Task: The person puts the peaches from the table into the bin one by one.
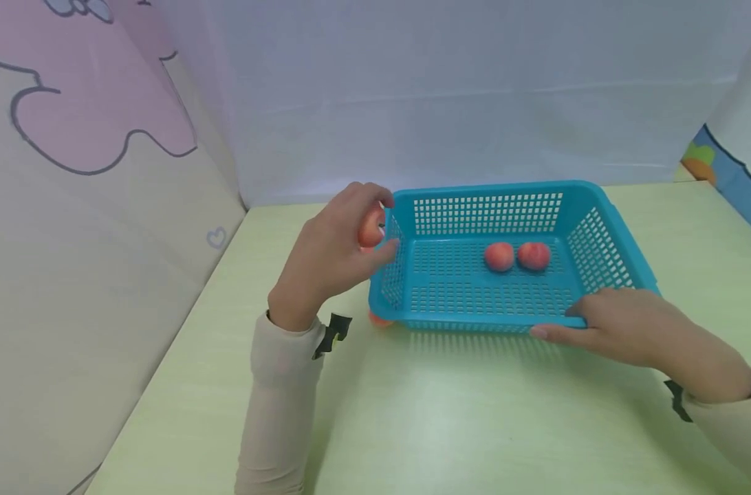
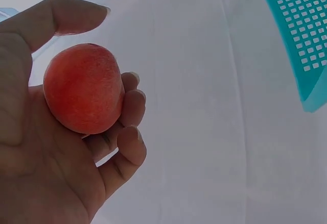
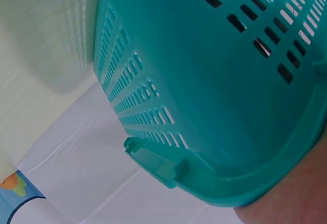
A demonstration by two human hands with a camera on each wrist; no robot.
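My left hand (image 1: 329, 251) holds a red-orange peach (image 1: 370, 228) beside the left end of a blue-green plastic basket (image 1: 481, 323). In the left wrist view the same peach (image 2: 84, 89) lies against the palm with fingers curled behind it. At the basket's near right rim, my right hand (image 1: 635, 326) grips the edge, thumb outside and fingers over the inner side. Two more peaches, one (image 1: 499, 256) touching or close by the other (image 1: 534, 256), sit on the basket floor right of its middle. The right wrist view shows the basket's slotted wall (image 3: 168, 91) close up.
A small orange-red round thing (image 1: 382, 320) peeks out below the basket's near left corner, mostly hidden. The pale green table (image 1: 437, 412) is backed by a white sheet (image 1: 474, 103). A sheet with a pink cartoon drawing (image 1: 97, 117) stands along the left edge.
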